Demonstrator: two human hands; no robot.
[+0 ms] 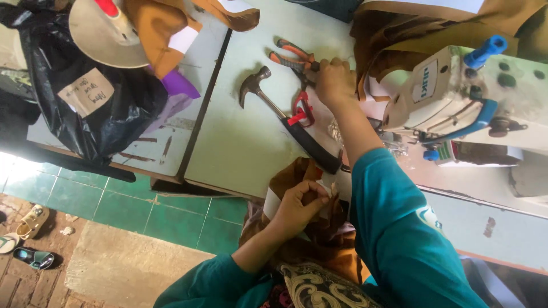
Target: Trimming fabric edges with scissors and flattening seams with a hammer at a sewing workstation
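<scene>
We are seeing matt brown cloth bunching at the table's near edge, the painted tabletop looking smooth. The hammer is showing dull metal and a black grip; the pliers are showing orange handles; the machine is looking glossy.

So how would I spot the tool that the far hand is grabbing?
Start at the white sewing machine on the pale table. Just beside it, the right hand grips pliers. Their orange-and-black handles set them apart from the black-handled hammer and red scissors nearby.
</scene>
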